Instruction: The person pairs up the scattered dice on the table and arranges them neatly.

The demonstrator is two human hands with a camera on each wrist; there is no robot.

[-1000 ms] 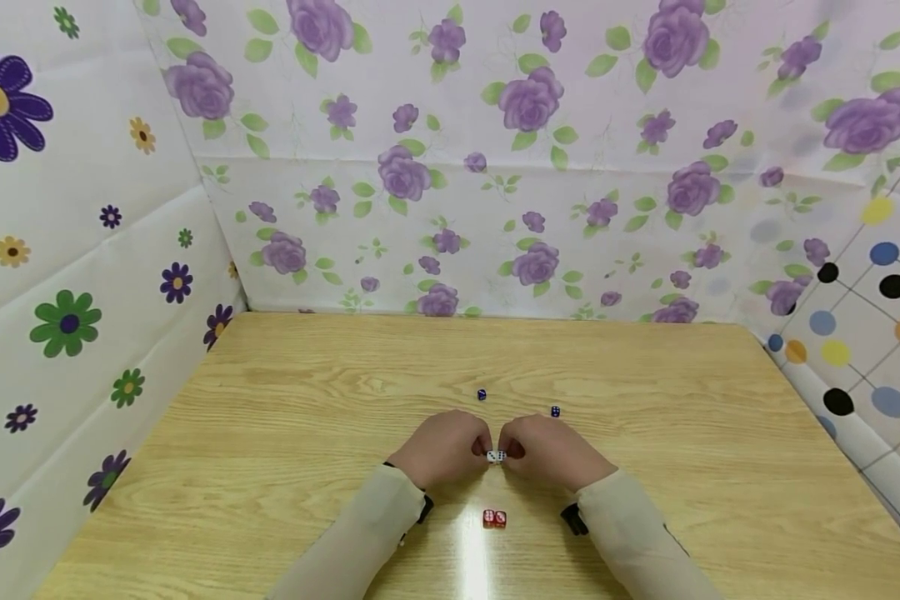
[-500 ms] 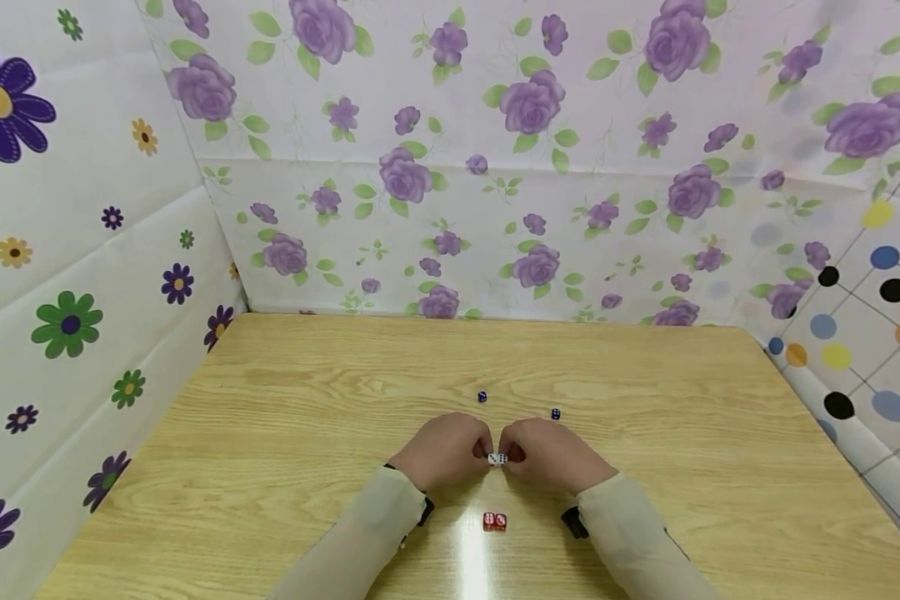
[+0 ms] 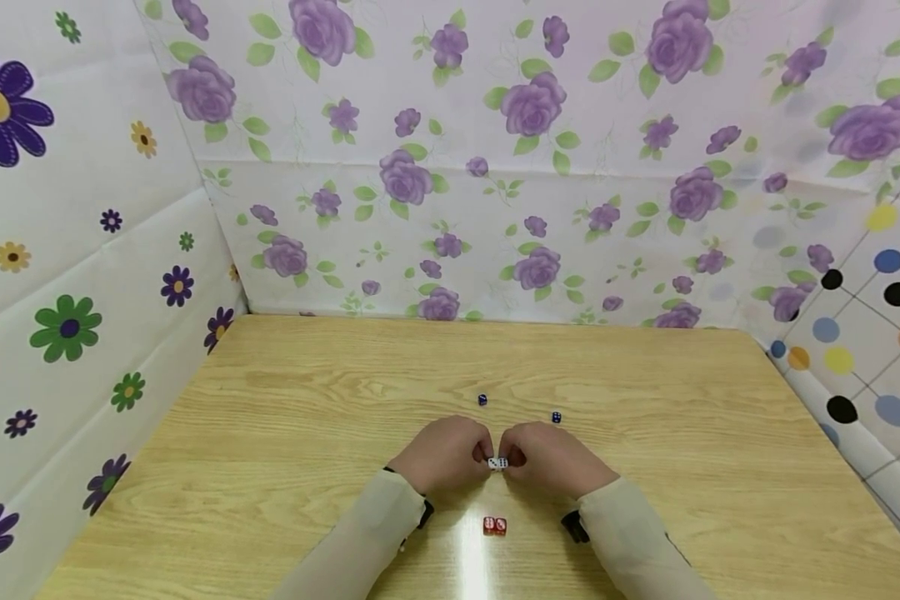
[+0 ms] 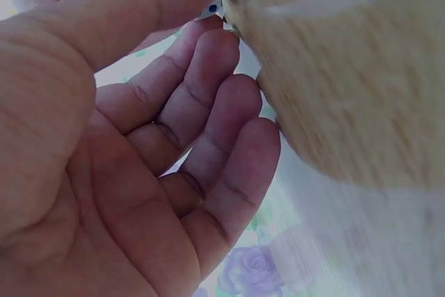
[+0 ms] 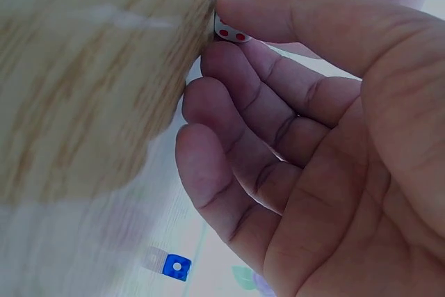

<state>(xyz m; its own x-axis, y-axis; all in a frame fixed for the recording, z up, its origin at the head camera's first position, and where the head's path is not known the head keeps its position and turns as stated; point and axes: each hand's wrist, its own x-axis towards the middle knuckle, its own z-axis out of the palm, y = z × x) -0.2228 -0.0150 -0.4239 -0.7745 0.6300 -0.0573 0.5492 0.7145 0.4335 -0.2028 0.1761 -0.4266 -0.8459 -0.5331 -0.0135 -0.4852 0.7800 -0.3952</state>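
Two white dice meet side by side on the wooden table between my hands in the head view. My left hand [image 3: 447, 454] pinches the left white die [image 3: 493, 463] between thumb and forefinger. From the other side, my right hand [image 3: 555, 457] has thumb and forefinger on the right white die [image 3: 503, 463]. Blue pips show on a die [image 4: 211, 10] mostly hidden by the thumb in the left wrist view. Red pips mark the die [image 5: 232, 33] under my thumb in the right wrist view. The other fingers of both hands curl loosely, their tips at the tabletop.
Nearer my body, two red dice [image 3: 489, 525] stand side by side. Farther off are a dark blue die [image 3: 482, 400] and, to its right, another blue die [image 3: 557, 417]. Flowered cloth [image 3: 465, 242] rises behind the wooden table [image 3: 307, 400].
Both hands keep their places on the white dice. The whole head view has shifted slightly, with everything sitting a little lower in it.
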